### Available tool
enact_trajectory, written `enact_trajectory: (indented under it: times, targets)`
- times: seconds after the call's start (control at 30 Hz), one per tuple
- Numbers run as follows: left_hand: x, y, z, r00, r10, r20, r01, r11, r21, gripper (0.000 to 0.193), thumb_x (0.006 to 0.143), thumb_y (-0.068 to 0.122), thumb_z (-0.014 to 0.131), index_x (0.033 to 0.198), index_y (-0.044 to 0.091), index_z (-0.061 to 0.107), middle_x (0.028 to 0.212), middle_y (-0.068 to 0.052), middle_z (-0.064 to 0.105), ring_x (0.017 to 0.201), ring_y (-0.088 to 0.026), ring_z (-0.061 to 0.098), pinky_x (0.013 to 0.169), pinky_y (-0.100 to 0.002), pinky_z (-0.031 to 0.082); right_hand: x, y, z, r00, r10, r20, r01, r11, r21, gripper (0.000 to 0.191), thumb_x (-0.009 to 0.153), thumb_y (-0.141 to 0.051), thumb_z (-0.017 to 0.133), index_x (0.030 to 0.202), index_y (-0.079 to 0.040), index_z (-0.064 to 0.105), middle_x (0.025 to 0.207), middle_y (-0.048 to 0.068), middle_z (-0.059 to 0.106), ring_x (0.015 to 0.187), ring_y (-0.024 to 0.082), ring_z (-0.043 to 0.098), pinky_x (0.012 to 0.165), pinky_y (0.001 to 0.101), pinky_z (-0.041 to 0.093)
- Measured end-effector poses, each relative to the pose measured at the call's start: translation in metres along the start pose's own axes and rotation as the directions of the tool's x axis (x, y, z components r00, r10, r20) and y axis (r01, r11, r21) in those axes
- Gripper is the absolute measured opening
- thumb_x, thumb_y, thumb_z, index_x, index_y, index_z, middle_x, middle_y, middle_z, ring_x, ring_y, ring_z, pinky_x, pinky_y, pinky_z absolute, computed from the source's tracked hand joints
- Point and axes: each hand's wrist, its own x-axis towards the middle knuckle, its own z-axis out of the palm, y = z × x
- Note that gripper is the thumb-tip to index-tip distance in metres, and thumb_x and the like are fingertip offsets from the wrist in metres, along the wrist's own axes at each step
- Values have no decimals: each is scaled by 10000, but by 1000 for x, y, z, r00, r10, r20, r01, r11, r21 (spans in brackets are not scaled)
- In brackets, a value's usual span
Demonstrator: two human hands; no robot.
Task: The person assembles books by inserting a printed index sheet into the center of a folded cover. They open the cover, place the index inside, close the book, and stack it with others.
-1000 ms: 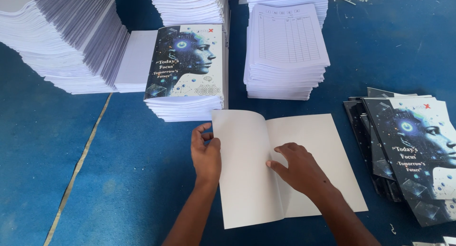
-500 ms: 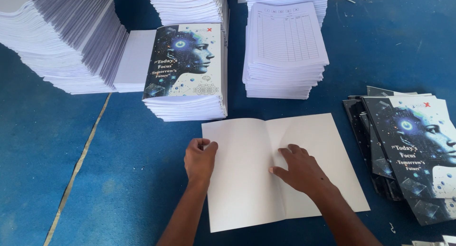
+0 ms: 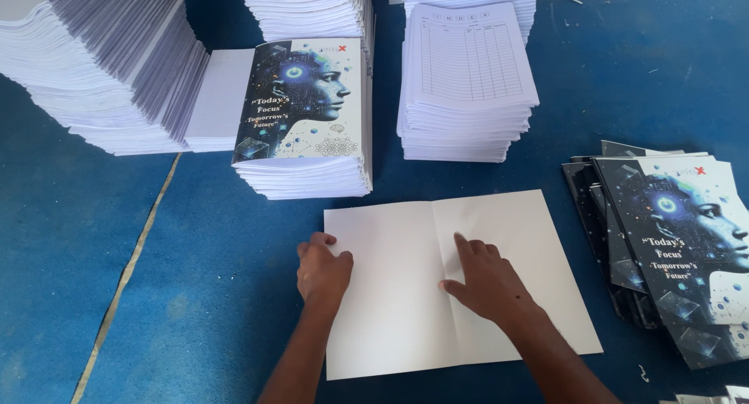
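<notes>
You are working over a blue surface [image 3: 195, 295] with a large white sheet of card, opened flat with a crease down its middle [image 3: 406, 318], lying in front of you. Your left hand [image 3: 322, 270] is resting on the sheet's left edge, fingers curled down onto the paper and the grip released, pressing rather than grasping anything. Your right hand [image 3: 488, 283] is lying flat on the sheet just right of the crease, fingers stretched forward and together, palm down, grip likewise released and holding nothing. Both forearms are reaching in from the lower edge of the view.

Just beyond the sheet's far left corner, a stack of white booklets topped by a printed cover showing a dark blue and white picture of a face in profile [image 3: 304, 107] is standing. To its right, well apart from your hands, a stack of white pages with a ruled table on top [image 3: 468, 76] is sitting. At far left, a tall slanting pile of plain white paper [image 3: 86, 68] is leaning, with a lower white stack [image 3: 218, 99] beside it. More white stacks [image 3: 304, 10] are rising behind. At the right, a fanned pile of the same printed covers [image 3: 671, 248] is lying near the sheet's right edge, not touching it. A pale yellowish line [image 3: 125, 271] is running along the blue surface at left.
</notes>
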Motion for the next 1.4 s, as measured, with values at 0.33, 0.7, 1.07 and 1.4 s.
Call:
enact_trajectory:
  times: [0.33, 0.7, 1.07, 1.4]
  targets:
    - [6, -14, 13, 988, 143, -57, -139, 988, 73, 410, 919, 131, 648, 1322, 113, 575, 1366, -142, 463, 1119, -339, 641, 928, -428, 573, 3, 9, 7, 997, -52, -59, 48, 996, -71, 607, 877, -372, 748, 1382, -96, 556, 1504, 119, 485, 1394, 297, 465, 1105, 420, 455]
    - [14, -30, 39, 913, 371, -169, -317, 906, 281, 356, 928, 133, 633, 1270, 43, 590, 1280, -201, 492, 1120, -372, 587, 862, -441, 585, -1, 9, 3, 997, 27, -76, -34, 995, -91, 671, 860, -364, 781, 1439, -159, 511, 1532, 151, 430, 1418, 333, 431, 1094, 432, 470]
    - [0, -27, 64, 753, 642, -142, -508, 705, 495, 311, 865, 113, 643, 1158, 20, 688, 1308, -210, 562, 1156, -347, 561, 867, -487, 531, 5, 9, 7, 996, 7, -85, -17, 993, -113, 675, 859, -329, 786, 1434, -120, 502, 1507, 185, 438, 1412, 357, 424, 1068, 435, 487]
    - [-68, 17, 68, 696, 714, 83, -711, 700, -60, 495, 961, 481, 628, 1205, 54, 683, 1267, -182, 625, 1217, -334, 563, 968, -497, 494, 10, 12, 14, 995, -17, -101, 5, 992, -124, 696, 838, -314, 813, 1420, -91, 502, 1468, 206, 460, 1379, 367, 444, 1053, 453, 482]
